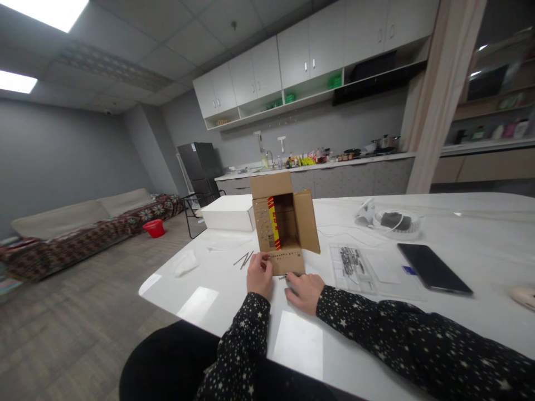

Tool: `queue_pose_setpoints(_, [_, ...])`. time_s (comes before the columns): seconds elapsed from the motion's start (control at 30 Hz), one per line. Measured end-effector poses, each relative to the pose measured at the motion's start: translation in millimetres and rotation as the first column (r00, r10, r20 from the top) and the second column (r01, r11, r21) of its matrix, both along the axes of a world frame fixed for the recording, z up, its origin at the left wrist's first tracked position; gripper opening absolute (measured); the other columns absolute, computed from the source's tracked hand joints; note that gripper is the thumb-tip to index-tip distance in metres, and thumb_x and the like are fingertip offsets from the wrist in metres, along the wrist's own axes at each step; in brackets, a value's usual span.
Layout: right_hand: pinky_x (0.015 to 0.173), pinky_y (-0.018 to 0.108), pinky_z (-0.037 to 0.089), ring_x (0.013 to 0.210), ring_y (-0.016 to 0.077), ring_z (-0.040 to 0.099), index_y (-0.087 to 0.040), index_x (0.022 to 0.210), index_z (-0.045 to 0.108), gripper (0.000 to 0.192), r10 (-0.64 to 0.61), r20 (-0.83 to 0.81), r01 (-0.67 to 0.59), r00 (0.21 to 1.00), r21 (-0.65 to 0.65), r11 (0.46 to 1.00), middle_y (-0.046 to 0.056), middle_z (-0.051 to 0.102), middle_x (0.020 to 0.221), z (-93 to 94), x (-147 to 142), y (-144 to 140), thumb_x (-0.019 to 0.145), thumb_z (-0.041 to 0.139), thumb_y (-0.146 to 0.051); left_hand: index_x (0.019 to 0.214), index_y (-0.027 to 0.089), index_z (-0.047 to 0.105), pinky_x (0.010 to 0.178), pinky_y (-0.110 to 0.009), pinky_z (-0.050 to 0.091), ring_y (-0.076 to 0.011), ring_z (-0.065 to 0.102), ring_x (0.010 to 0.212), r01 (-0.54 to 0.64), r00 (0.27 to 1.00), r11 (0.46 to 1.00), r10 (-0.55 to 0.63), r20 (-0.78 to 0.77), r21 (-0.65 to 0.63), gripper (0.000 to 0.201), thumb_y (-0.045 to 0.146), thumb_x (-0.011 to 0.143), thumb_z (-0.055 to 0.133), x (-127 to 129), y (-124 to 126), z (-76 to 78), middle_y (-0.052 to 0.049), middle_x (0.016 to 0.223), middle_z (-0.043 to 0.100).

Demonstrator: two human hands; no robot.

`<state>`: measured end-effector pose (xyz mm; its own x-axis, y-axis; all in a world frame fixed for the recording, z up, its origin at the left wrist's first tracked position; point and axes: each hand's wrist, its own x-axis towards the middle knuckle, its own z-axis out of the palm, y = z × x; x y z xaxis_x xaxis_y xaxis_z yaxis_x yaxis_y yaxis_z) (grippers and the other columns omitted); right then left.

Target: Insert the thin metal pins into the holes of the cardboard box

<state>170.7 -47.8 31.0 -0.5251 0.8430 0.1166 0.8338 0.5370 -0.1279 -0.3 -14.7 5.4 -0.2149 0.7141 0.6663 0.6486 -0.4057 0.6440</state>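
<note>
A brown cardboard box stands open on the table, a yellow and red strip on its front. Its lower flap hangs toward me, marked with a row of small dark specks or holes. My left hand is closed at that flap's left edge, fingertips pinched together; what lies between them is too small to make out. Just below the flap's front edge, my right hand has its thumb and fingers on a thin metal piece, mostly covered by the fingers. Several thin metal rods lie to the left.
On the white table are a white box, a crumpled tissue, a clear case of small metal parts, a dark tablet or phone and a round clear container with a white cable. The table's left edge is near.
</note>
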Motion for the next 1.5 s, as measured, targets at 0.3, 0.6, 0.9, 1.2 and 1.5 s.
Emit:
queue_pose_setpoints(0.3, [0.06,0.029,0.033,0.072,0.0236,0.064,-0.021,0.104,0.052,0.031,0.005,0.008,-0.005,1.0,0.016,1.0,0.009,0.069,0.084,-1.0,0,0,0.088,0.034,-0.04,0.084,0.018,0.056,0.063,-0.023,0.046,-0.0095,0.053,0.065,0.017,1.0,0.999,-0.018,-0.02,-0.042,0.012,0.013,0.078,0.047,-2,2,-3.2,-0.001,0.084,0.055])
queue_pose_setpoints(0.6, [0.058,0.029,0.033,0.071,0.0251,0.065,-0.021,0.103,0.052,0.032,-0.005,0.01,0.004,1.0,0.052,0.999,0.009,0.069,0.082,-11.8,-2,7,0.087,0.035,-0.042,0.087,0.017,0.061,0.067,-0.026,0.049,-0.0101,0.055,0.065,0.008,1.0,0.99,-0.009,-0.008,-0.138,0.014,0.018,0.079,0.049,-1,0,-2.0,-0.003,0.088,0.056])
queue_pose_setpoints(0.9, [0.06,0.03,0.034,0.072,0.0245,0.064,-0.021,0.103,0.053,0.031,-0.018,0.016,0.018,1.0,0.044,0.999,0.01,0.069,0.084,-9.4,-3,5,0.087,0.036,-0.041,0.081,0.017,0.061,0.065,-0.024,0.046,-0.01,0.053,0.064,0.069,0.984,0.981,-0.097,-0.15,-0.182,0.011,0.018,0.078,0.051,1,2,-7.2,-0.002,0.081,0.057])
queue_pose_setpoints(1.2, [0.063,0.03,0.036,0.077,0.0238,0.065,-0.02,0.112,0.052,0.036,0.006,-0.006,-0.006,1.0,-0.002,1.0,0.011,0.07,0.09,3.5,-1,-1,0.088,0.035,-0.042,0.077,0.018,0.064,0.072,-0.026,0.047,-0.0124,0.057,0.074,0.203,0.923,0.948,-0.269,-0.276,-0.247,0.01,0.021,0.079,0.054,3,-2,-8.2,-0.003,0.081,0.06])
queue_pose_setpoints(1.5, [0.061,0.03,0.035,0.078,0.0255,0.066,-0.02,0.111,0.053,0.036,0.016,-0.005,-0.016,1.0,0.0,1.0,0.011,0.07,0.09,5.0,-1,-1,0.088,0.035,-0.04,0.082,0.019,0.068,0.076,-0.029,0.049,-0.0149,0.06,0.078,0.248,0.915,0.928,-0.319,-0.248,-0.277,0.016,0.022,0.081,0.053,6,-8,-1.3,-0.005,0.084,0.062])
